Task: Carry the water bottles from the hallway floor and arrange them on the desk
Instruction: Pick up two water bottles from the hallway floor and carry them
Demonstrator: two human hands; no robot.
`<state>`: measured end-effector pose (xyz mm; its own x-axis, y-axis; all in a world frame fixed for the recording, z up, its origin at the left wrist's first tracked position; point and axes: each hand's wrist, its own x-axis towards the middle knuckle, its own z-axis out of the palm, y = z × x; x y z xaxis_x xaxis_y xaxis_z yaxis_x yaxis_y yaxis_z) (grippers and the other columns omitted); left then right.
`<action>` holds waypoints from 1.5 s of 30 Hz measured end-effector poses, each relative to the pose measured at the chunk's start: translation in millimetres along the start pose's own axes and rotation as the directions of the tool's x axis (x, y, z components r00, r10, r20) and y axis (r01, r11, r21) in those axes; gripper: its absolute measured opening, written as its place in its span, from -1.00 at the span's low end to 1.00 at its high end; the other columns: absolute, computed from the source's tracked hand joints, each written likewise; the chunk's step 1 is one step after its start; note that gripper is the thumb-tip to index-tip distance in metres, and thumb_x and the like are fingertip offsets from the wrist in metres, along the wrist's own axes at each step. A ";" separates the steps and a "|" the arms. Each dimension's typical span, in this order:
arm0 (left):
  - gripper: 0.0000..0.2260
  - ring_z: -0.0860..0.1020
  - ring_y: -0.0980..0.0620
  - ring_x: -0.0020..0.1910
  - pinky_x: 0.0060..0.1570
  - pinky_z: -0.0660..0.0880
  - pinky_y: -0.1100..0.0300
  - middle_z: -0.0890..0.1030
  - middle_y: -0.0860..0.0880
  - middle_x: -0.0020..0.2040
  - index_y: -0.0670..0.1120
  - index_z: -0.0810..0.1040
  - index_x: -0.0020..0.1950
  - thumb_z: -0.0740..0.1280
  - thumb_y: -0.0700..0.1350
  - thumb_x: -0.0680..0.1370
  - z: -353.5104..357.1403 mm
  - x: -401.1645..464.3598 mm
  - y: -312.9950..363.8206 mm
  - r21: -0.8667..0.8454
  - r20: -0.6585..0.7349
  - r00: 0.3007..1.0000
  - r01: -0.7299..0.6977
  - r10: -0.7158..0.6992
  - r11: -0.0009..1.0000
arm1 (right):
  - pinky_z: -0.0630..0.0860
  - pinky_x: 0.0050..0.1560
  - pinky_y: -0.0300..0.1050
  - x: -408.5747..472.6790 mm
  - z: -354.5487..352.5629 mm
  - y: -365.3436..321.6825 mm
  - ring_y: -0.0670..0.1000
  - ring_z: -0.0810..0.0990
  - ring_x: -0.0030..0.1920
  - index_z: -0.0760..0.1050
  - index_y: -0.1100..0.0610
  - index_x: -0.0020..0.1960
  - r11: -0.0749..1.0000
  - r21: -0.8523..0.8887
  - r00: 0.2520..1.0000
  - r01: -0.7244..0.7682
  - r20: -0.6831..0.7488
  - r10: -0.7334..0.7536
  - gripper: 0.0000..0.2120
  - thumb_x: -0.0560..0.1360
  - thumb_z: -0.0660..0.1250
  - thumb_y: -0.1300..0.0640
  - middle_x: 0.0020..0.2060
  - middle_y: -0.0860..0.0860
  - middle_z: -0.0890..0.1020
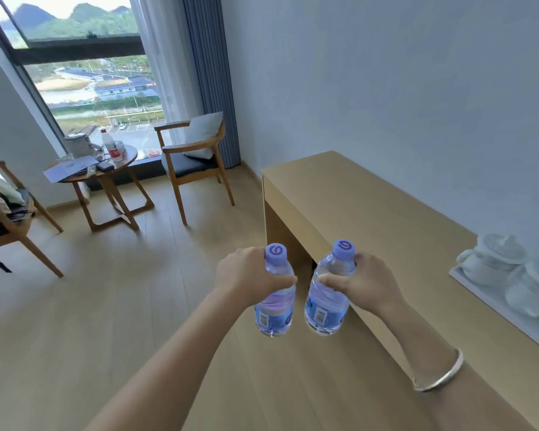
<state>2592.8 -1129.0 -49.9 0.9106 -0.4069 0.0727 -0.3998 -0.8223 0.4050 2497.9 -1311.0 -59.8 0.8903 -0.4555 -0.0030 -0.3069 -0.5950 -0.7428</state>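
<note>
Two clear water bottles with lilac caps, held upright in the air side by side and just apart. The left bottle is gripped round its shoulder by the left hand, fingers and thumb curled about it; the right bottle is gripped likewise by the right hand. Each cap bears a white spiral mark; each blue label shows a barcode (its print is too blurred to read). The desk lies beyond and right of the right hand, carrying a white tea set on a tray. A silver bangle circles the right wrist.
</note>
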 end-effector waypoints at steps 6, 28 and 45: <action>-0.59 0.38 0.10 -0.45 -0.42 0.35 0.23 0.45 0.07 -0.44 -0.07 0.48 -0.29 0.33 0.28 0.26 9.1 93.1 20.0 0.027 0.019 0.998 -0.064 0.063 0.998 | 0.38 -0.38 -0.16 67.8 -17.1 8.2 -0.05 0.50 -0.40 0.45 -0.03 -0.34 0.997 -0.025 0.994 -0.073 -0.084 0.071 -0.81 0.27 0.42 -0.08 -0.43 -0.08 0.56; -0.70 0.29 0.08 -0.46 -0.45 0.20 0.26 0.32 0.08 -0.46 -0.01 0.27 -0.39 0.35 0.09 0.30 103.4 396.5 124.2 -0.191 0.333 0.768 -0.513 0.547 0.837 | 0.47 -0.25 -0.20 284.7 -43.8 61.4 -0.14 0.58 -0.23 0.51 -0.15 -0.22 0.868 0.165 0.760 -0.469 -0.426 0.491 -0.86 0.25 0.39 -0.12 -0.30 -0.18 0.62; -0.79 0.32 0.09 -0.50 -0.44 0.23 0.29 0.36 0.10 -0.47 -0.01 0.32 -0.40 0.28 0.08 0.27 177.6 507.5 203.9 -0.286 0.441 0.660 -0.539 0.608 0.792 | 0.48 -0.19 -0.11 393.2 -74.7 108.5 0.06 0.60 -0.16 0.53 0.03 -0.07 0.712 0.203 0.539 -0.672 -0.526 0.658 -0.73 0.31 0.41 -0.08 -0.20 -0.03 0.62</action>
<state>2954.8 -1573.8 -92.3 0.3112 -0.9442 -0.1080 -0.7774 -0.3183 0.5425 2789.6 -1604.1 -91.5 0.1005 -0.9853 -0.1383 -0.7489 0.0166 -0.6625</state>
